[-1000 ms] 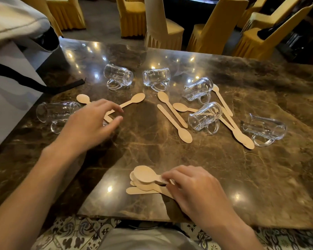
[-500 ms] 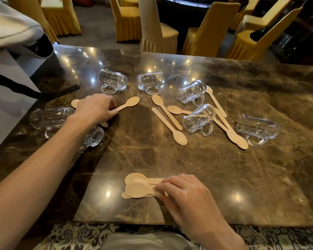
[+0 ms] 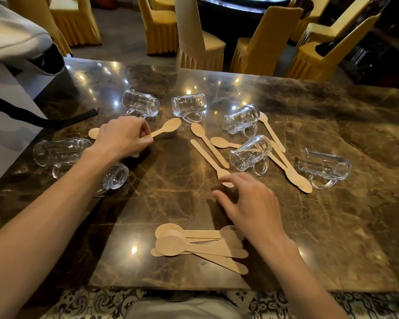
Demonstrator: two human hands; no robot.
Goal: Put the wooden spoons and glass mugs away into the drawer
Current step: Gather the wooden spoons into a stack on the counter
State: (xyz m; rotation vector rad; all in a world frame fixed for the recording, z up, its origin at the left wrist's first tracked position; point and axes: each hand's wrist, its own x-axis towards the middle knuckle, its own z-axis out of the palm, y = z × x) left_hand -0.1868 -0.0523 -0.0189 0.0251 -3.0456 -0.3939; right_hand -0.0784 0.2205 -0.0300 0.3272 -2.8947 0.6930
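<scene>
Several glass mugs lie on their sides on the brown marble table [image 3: 332,226], among them one at the far left [image 3: 60,151] and one at the far right [image 3: 324,166]. Loose wooden spoons [image 3: 209,145] are scattered between them. My left hand [image 3: 122,137] pinches the handle of a wooden spoon [image 3: 168,127] at the left. A stack of wooden spoons [image 3: 194,245] rests near the front edge. My right hand [image 3: 249,203] hovers with fingers spread just above that stack, its fingertips at the bowl of a loose spoon [image 3: 224,174]. No drawer is visible.
A grey and white bag with a black strap [image 3: 44,118] covers the table's left side. Yellow-covered chairs [image 3: 263,42] stand behind the far edge. A patterned floor shows below the table's near edge.
My right hand has let go of the stacked spoons and moved up toward the loose spoons in the middle. My left hand has closed on a spoon handle at the left.
</scene>
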